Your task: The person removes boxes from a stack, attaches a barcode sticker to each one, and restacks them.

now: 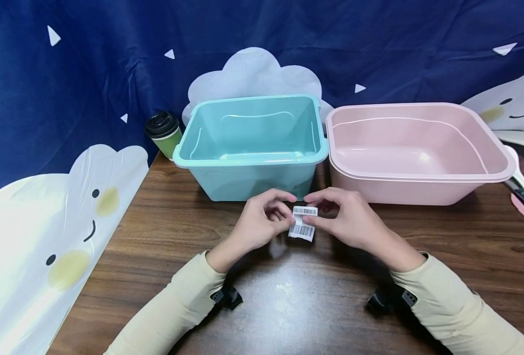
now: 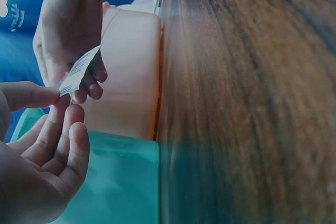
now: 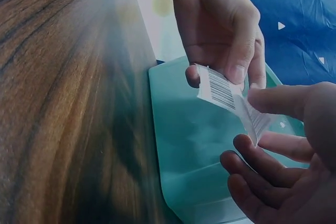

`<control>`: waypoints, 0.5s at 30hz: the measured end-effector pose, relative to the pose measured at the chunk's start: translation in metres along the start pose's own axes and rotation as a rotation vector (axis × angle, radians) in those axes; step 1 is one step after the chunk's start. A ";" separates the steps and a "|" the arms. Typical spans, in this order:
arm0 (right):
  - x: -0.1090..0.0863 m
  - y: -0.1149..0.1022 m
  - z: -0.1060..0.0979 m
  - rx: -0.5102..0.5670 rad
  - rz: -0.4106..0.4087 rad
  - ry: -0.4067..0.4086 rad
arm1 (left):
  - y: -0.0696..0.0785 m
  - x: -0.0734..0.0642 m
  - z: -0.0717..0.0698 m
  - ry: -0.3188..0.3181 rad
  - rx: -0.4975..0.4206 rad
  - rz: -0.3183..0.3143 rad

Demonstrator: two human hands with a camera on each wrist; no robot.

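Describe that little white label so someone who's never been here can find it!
Find the turquoise tub on the wooden table. In front of it, the left hand and right hand pinch a small white label. Unlike its neighbours, it carries black barcodes.

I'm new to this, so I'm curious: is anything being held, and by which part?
A small barcoded label: the left grip pinches its left edge, the right grip its right side.

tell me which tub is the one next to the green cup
The blue tub, beyond the left hand and the barcode label. The green cup stands by its left side; the pink tub is on its right, away from the cup.
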State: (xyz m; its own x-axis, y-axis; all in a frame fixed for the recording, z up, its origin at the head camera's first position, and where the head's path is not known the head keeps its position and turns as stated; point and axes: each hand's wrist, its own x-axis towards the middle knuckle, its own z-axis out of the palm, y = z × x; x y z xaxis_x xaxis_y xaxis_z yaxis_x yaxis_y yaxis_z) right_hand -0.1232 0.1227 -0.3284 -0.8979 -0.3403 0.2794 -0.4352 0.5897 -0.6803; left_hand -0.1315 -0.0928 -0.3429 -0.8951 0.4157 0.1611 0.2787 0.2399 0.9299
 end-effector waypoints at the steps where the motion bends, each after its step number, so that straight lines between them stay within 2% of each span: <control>1: 0.000 0.000 0.000 0.004 -0.004 0.006 | 0.000 0.000 0.000 -0.003 0.001 0.001; 6: 0.000 0.000 -0.001 0.021 -0.006 0.030 | 0.002 -0.001 0.000 -0.014 0.002 0.013; 15: 0.001 0.000 -0.002 -0.017 0.008 0.098 | 0.004 -0.002 0.001 -0.033 0.017 0.034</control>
State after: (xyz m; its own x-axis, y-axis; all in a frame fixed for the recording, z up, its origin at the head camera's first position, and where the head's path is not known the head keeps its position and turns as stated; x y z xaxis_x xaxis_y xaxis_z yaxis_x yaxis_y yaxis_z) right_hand -0.1241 0.1237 -0.3266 -0.9032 -0.2629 0.3394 -0.4283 0.6047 -0.6714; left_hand -0.1289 -0.0919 -0.3400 -0.8732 0.4525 0.1811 0.3148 0.2399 0.9184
